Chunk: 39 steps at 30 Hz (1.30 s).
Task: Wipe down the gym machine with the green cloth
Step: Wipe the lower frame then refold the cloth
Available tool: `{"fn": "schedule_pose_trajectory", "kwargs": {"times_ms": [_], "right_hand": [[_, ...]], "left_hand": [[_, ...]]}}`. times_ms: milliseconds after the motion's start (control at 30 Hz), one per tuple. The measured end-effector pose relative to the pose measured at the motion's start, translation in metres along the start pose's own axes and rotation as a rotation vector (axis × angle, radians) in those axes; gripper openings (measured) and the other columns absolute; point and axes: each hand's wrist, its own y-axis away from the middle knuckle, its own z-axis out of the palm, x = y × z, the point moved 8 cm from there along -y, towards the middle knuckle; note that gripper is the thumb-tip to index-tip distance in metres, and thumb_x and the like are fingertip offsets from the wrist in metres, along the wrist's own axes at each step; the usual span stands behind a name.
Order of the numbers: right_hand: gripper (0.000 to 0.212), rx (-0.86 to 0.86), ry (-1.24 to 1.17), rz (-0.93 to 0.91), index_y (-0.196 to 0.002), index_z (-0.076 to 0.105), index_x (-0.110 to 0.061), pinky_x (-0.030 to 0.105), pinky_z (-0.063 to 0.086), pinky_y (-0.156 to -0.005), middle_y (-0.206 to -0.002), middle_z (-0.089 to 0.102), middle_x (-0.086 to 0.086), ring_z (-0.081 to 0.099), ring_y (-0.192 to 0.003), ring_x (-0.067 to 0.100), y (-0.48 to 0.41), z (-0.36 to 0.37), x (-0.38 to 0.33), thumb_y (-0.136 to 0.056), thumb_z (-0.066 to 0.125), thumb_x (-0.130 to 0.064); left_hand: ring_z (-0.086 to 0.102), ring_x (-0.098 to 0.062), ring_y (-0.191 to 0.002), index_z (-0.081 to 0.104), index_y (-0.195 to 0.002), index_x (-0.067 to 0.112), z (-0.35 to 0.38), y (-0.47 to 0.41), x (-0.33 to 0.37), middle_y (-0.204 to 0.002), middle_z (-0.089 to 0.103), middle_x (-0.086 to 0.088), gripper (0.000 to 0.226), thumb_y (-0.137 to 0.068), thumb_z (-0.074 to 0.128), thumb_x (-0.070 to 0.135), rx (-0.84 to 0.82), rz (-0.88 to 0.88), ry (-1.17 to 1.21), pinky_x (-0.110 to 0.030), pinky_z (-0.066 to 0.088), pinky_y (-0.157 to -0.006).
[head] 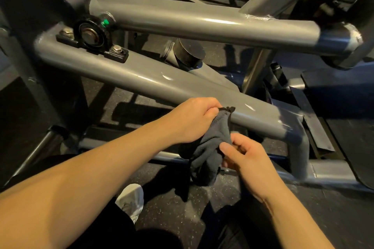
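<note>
Two hands are holding a dark cloth [208, 147] by a grey machine bar [125, 75]: left hand [194, 119] is pinching its top, right hand [242, 157] is gripping its middle.

The scene is dim and warm-toned, with overhead light leaving bright streaks of glare along the tops of the grey painted steel tubes of the gym machine [202, 24] and hard dark shadows on the black speckled rubber floor [182, 204] beneath them. The wide lens bends the straight tubes toward the edges, the corners sink into near-black, and the left side and upper right look soft and smeared.
</note>
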Motion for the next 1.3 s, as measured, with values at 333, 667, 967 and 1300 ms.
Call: {"fn": "schedule_pose_trajectory", "kwargs": {"times_ms": [333, 667, 967, 1300], "right_hand": [[0.018, 0.136, -0.404, -0.035, -0.102, 0.059, -0.011, 0.027, 0.052, -0.050, -0.083, 0.069, 0.006, 0.064, -0.067, 0.014, 0.003, -0.014, -0.023, -0.108, 0.041, -0.013], [0.036, 0.087, -0.358, -0.110, -0.132, 0.054, -0.007, 0.033, 0.060, -0.069, -0.116, 0.073, 0.018, 0.073, -0.098, 0.031, -0.003, -0.019, -0.053, -0.097, 0.054, 0.002], [0.037, 0.073, -0.440, -0.146, -0.135, 0.055, -0.005, 0.038, 0.063, -0.080, -0.124, 0.069, 0.021, 0.069, -0.107, 0.034, -0.006, -0.018, -0.067, -0.100, 0.048, 0.006], [0.031, 0.366, 0.459, -0.114, -0.072, 0.066, -0.010, 0.060, 0.059, -0.070, -0.064, 0.059, 0.013, 0.053, -0.061, 0.024, -0.021, -0.068, -0.066, -0.096, 0.066, -0.029]], "left_hand": [[0.063, -0.015, -0.074, 0.064, -0.088, 0.022, -0.006, 0.012, -0.017, -0.079, 0.067, 0.003, 0.013, -0.096, 0.062, 0.031, 0.024, -0.164, -0.098, -0.035, 0.054, -0.069], [0.065, -0.011, -0.087, 0.064, -0.124, 0.027, 0.028, 0.015, -0.037, -0.099, 0.072, 0.008, 0.040, -0.088, 0.069, 0.042, -0.278, -0.384, 0.114, -0.037, 0.054, -0.088], [0.058, -0.011, -0.068, 0.068, -0.090, 0.017, 0.038, 0.015, -0.002, -0.072, 0.067, 0.005, 0.035, -0.108, 0.045, 0.036, -0.209, -0.391, 0.852, -0.028, 0.045, -0.072], [0.067, -0.010, -0.105, 0.064, -0.135, 0.022, -0.031, 0.012, -0.007, -0.116, 0.071, 0.002, 0.045, -0.091, 0.073, 0.015, 0.089, -0.262, 0.526, -0.019, 0.053, -0.091]]}}
